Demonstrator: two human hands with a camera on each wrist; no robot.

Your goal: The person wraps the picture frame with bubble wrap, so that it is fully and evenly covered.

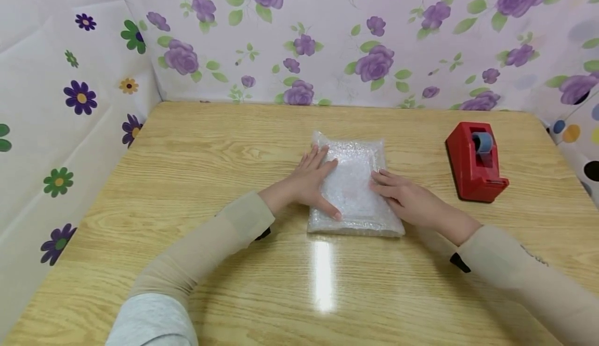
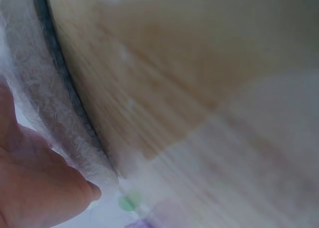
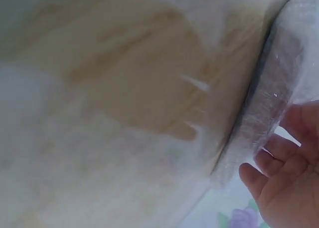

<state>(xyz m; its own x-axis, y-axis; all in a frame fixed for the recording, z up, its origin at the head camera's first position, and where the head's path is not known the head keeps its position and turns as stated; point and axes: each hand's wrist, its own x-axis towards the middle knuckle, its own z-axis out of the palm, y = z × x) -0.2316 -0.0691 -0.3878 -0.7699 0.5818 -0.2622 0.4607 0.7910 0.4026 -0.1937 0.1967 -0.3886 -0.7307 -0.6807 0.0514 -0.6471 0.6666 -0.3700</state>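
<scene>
A flat packet in bubble wrap (image 1: 353, 187) lies on the wooden table, between the two hands. Across its left edge rests my left hand (image 1: 311, 183), fingers and thumb spread over the wrap. My right hand (image 1: 404, 195) touches the packet's right side with its fingertips on top. In the left wrist view, the left hand (image 2: 40, 183) lies against the bubble-wrapped side (image 2: 55, 88). Through the wrap in the right wrist view, a brownish edge (image 3: 279, 73) shows beside the right hand (image 3: 294, 178). What the wrap covers is mostly hidden.
A red tape dispenser (image 1: 477, 164) with a roll of bluish tape (image 1: 483, 142) stands on the right of the table (image 1: 224, 143). Flower-printed sheets (image 1: 337, 39) hang behind the table and at both sides.
</scene>
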